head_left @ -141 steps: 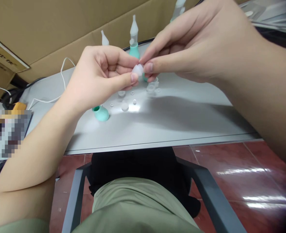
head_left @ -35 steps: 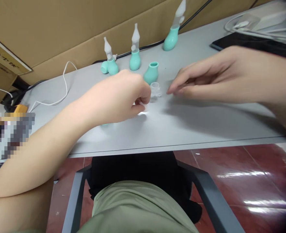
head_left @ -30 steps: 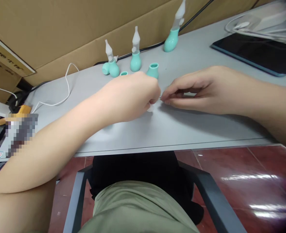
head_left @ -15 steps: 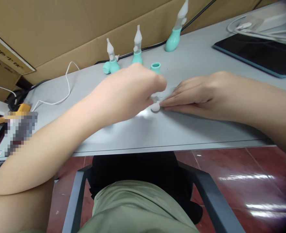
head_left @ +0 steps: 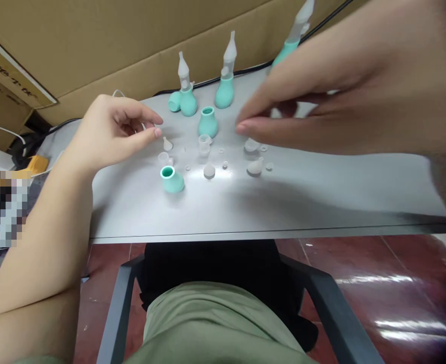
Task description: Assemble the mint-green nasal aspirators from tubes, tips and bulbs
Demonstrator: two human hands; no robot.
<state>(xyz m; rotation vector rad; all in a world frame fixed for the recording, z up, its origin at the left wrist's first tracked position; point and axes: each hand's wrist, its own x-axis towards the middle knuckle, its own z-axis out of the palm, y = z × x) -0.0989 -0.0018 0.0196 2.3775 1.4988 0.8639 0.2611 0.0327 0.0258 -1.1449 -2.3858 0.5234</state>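
My left hand [head_left: 118, 130] hovers at the left over the table, fingers curved and thumb apart from the forefinger, with nothing visible between them. Nearest to it is a small white nozzle tip [head_left: 167, 144]. My right hand [head_left: 306, 106], slightly blurred, is raised close to the camera with thumb and forefinger tips together; anything between them is hidden. Loose parts lie between the hands: an open teal bulb [head_left: 172, 181], a second open bulb [head_left: 208, 124], clear cups [head_left: 204, 146], a white tip [head_left: 209, 171], another white tip [head_left: 255, 167] and tiny discs [head_left: 269, 167].
Behind stand assembled teal bulb aspirators with white nozzles [head_left: 225, 86], one partly hidden by my right hand. A teal bulb [head_left: 175, 101] lies beside another aspirator [head_left: 188, 98]. A black cable [head_left: 245, 72] runs along the cardboard wall [head_left: 132, 45]. The table's front edge [head_left: 207, 236] faces me.
My left hand has drawn back to the left, uncovering the small parts. My right hand has lifted off the table, up and towards the camera. The view has shifted slightly.
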